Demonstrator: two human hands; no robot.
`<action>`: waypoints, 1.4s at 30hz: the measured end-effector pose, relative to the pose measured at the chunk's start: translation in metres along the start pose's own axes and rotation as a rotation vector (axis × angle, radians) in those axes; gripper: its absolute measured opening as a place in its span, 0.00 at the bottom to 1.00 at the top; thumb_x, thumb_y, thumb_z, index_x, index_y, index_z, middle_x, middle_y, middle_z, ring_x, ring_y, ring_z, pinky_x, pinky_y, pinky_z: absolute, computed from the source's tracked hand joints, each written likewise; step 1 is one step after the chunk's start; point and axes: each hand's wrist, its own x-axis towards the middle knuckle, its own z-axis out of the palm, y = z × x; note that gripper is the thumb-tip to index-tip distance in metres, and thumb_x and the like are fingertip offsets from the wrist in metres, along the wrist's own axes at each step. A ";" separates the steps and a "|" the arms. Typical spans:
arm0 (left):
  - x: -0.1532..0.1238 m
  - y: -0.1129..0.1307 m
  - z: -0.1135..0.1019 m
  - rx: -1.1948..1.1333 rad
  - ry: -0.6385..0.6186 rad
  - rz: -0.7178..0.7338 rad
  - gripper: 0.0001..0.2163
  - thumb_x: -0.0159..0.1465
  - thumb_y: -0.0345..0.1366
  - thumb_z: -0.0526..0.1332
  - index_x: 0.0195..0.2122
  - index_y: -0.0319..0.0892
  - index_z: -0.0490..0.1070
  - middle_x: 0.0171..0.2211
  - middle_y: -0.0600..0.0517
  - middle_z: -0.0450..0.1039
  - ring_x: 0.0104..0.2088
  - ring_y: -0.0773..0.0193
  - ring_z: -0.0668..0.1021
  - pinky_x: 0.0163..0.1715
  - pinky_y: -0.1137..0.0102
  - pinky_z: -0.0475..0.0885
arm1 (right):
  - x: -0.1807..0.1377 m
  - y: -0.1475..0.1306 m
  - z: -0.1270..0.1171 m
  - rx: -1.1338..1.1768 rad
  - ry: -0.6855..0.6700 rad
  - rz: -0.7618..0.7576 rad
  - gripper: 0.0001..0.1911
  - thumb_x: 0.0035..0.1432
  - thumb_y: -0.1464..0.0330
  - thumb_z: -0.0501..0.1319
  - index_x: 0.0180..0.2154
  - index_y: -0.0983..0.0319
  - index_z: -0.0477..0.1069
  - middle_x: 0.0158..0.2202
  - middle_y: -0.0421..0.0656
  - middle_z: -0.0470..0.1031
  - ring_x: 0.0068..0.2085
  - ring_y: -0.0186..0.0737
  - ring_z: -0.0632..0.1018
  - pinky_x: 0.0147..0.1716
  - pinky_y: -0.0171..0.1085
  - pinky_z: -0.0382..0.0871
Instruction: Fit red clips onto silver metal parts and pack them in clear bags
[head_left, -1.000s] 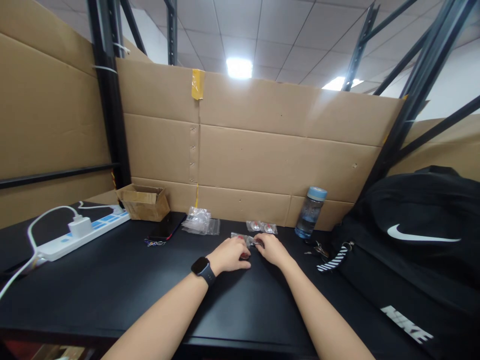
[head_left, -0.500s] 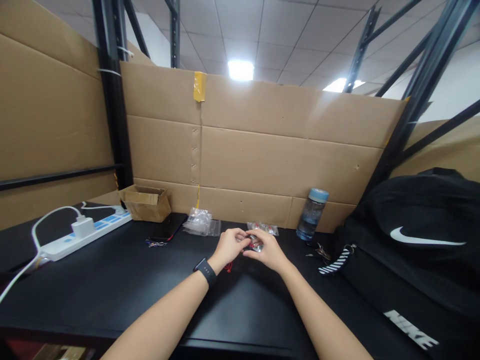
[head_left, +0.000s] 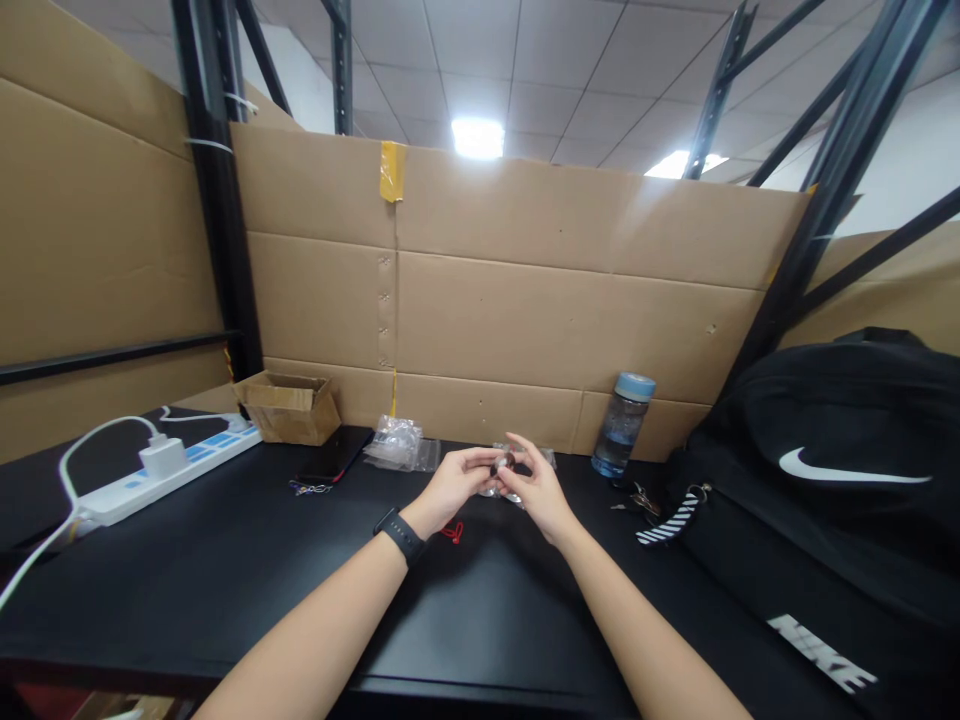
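Small dark round piece (head_left: 501, 464) sits above the black surface (head_left: 480, 620), between your two hands. Your work on it looks partway along: the piece is in your grip, not yet set down, and clear plastic lies near it. Largest of the containers, the black backpack (head_left: 847, 450) stands at the right, its contents hidden. Your left hand (head_left: 448, 487) pinches the piece between thumb and fingers; your right hand (head_left: 544, 495) has its fingers spread beside it, and you cannot tell whether its thumb touches. At the back left, an open cardboard box (head_left: 300, 425) shows a flap of card, its bottom out of sight. At the back right, a capped bottle (head_left: 622, 425) holds clear liquid. See-through bags (head_left: 397, 442) lie piled, too indistinct to tell whether anything is inside. Clear packets (head_left: 551, 457) are partly hidden behind your right hand. Smallest, a red cord (head_left: 452, 533) lies near your left wrist
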 end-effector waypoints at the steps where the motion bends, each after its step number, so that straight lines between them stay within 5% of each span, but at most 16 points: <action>1: 0.001 -0.001 -0.001 0.043 -0.001 0.028 0.20 0.56 0.39 0.69 0.48 0.37 0.76 0.48 0.41 0.78 0.46 0.56 0.80 0.48 0.62 0.75 | 0.000 0.000 0.001 0.038 0.006 0.016 0.34 0.54 0.56 0.69 0.60 0.52 0.62 0.43 0.43 0.75 0.31 0.36 0.79 0.35 0.39 0.78; 5: 0.004 -0.005 -0.007 0.198 0.044 0.125 0.17 0.55 0.39 0.70 0.43 0.36 0.74 0.41 0.42 0.79 0.42 0.59 0.80 0.46 0.64 0.75 | -0.003 -0.004 0.005 0.122 -0.083 0.076 0.28 0.53 0.56 0.69 0.53 0.58 0.70 0.41 0.45 0.77 0.33 0.38 0.80 0.38 0.41 0.78; 10: 0.003 -0.003 -0.007 0.278 0.090 0.123 0.15 0.53 0.32 0.67 0.41 0.39 0.68 0.33 0.49 0.77 0.35 0.63 0.80 0.38 0.69 0.75 | -0.004 -0.008 0.005 0.050 -0.155 0.070 0.31 0.48 0.61 0.73 0.54 0.58 0.72 0.48 0.46 0.78 0.37 0.40 0.81 0.43 0.42 0.76; 15: -0.002 0.012 -0.025 0.787 -0.003 0.192 0.12 0.52 0.27 0.63 0.38 0.40 0.71 0.29 0.53 0.77 0.29 0.67 0.79 0.34 0.73 0.72 | -0.001 -0.007 -0.008 -0.311 -0.191 0.015 0.29 0.48 0.64 0.71 0.53 0.63 0.73 0.33 0.43 0.80 0.28 0.36 0.78 0.32 0.36 0.74; 18: -0.005 0.023 -0.049 1.036 -0.110 0.094 0.11 0.51 0.24 0.60 0.35 0.40 0.73 0.26 0.54 0.78 0.27 0.66 0.79 0.31 0.75 0.70 | 0.001 -0.011 -0.030 -0.642 -0.165 -0.073 0.28 0.46 0.67 0.70 0.51 0.61 0.74 0.36 0.42 0.79 0.27 0.33 0.76 0.32 0.34 0.72; 21: -0.005 0.028 -0.071 1.072 -0.272 -0.042 0.11 0.51 0.27 0.63 0.36 0.40 0.75 0.28 0.53 0.80 0.28 0.65 0.81 0.30 0.75 0.70 | 0.001 -0.014 -0.058 -0.819 -0.223 0.007 0.34 0.44 0.67 0.71 0.56 0.61 0.70 0.37 0.42 0.80 0.31 0.36 0.77 0.33 0.34 0.71; 27: -0.003 0.022 -0.091 1.092 -0.376 -0.216 0.15 0.47 0.27 0.66 0.38 0.41 0.77 0.29 0.54 0.81 0.29 0.63 0.81 0.29 0.75 0.70 | 0.000 -0.009 -0.084 -0.960 -0.401 0.122 0.18 0.41 0.65 0.73 0.38 0.60 0.80 0.33 0.42 0.80 0.33 0.40 0.78 0.33 0.34 0.68; 36: -0.004 0.025 -0.085 1.209 -0.354 -0.105 0.15 0.51 0.34 0.67 0.42 0.42 0.79 0.36 0.50 0.81 0.36 0.62 0.80 0.37 0.74 0.71 | 0.001 -0.003 -0.087 -1.064 -0.396 0.173 0.13 0.45 0.65 0.69 0.36 0.60 0.81 0.32 0.43 0.81 0.33 0.41 0.79 0.33 0.34 0.68; 42: -0.004 0.022 -0.084 1.265 -0.359 -0.112 0.14 0.48 0.27 0.66 0.37 0.43 0.81 0.31 0.52 0.81 0.31 0.64 0.80 0.32 0.76 0.70 | 0.002 -0.003 -0.080 -1.031 -0.322 0.090 0.24 0.46 0.59 0.71 0.46 0.60 0.78 0.44 0.47 0.80 0.43 0.47 0.79 0.44 0.39 0.71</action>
